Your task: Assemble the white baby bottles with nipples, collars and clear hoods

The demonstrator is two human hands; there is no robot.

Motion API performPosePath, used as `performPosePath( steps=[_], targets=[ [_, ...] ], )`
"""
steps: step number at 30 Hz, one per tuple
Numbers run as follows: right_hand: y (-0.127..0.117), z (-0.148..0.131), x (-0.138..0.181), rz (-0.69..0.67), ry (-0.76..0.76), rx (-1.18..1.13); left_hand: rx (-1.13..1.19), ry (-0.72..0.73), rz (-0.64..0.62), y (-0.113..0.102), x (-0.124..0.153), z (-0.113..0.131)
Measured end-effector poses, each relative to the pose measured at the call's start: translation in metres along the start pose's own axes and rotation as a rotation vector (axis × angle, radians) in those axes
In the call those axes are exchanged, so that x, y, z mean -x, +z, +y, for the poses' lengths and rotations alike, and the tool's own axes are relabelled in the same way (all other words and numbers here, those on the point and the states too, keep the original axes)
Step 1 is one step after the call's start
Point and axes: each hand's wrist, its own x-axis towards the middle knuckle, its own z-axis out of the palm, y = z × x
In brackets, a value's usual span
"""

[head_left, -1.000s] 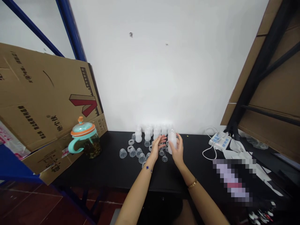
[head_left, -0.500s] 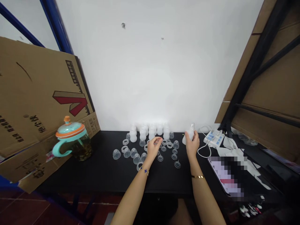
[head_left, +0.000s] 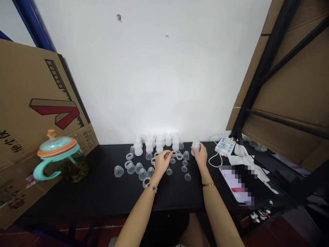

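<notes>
My right hand (head_left: 202, 155) is wrapped round a white baby bottle (head_left: 195, 143), which is upright at the back right of the black table and has a clear top. My left hand (head_left: 163, 162) hovers over the loose parts with thumb and fingertips pinched together; whether anything small is between them cannot be made out. Close to its fingertips lies a clear collar ring (head_left: 179, 156). Clear bottle nipples (head_left: 187, 176) lie between my hands. Several more white bottles (head_left: 149, 145) stand in rows by the wall, and clear domed caps (head_left: 119, 171) lie left of my left hand.
A teal and orange lidded jug (head_left: 60, 154) stands at the left against a cardboard box (head_left: 31, 89). On the right are a white power strip (head_left: 226, 146) with its cable, white paper (head_left: 241, 160) and a phone-like device (head_left: 235, 185) with a lit screen. A white wall is behind.
The view has swung right, so things sit further left. The bottle in my right hand, tilted before, is now upright. My left hand keeps its pinch over the parts.
</notes>
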Motion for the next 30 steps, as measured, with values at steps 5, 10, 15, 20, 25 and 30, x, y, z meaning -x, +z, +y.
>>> performPosePath(
  steps=[5,10,15,20,25,30],
  targets=[
    [-0.005,-0.006,0.003,-0.04,0.011,0.055,-0.036,0.014,-0.005,0.0,0.0,0.003],
    [-0.006,-0.008,0.005,-0.038,0.041,0.057,-0.107,0.042,-0.029,-0.001,0.001,0.005],
    [-0.001,-0.004,0.004,-0.034,0.066,0.072,-0.152,0.118,-0.119,0.0,0.005,0.009],
    [0.0,0.0,0.004,-0.021,0.073,0.084,-0.168,0.167,-0.235,0.001,0.01,0.015],
    [0.004,0.004,0.003,-0.017,0.11,0.048,-0.255,0.146,-0.31,0.002,0.011,0.012],
    [0.002,-0.002,0.005,0.106,0.089,0.006,-0.304,0.149,-0.347,0.003,0.011,0.008]
  ],
)
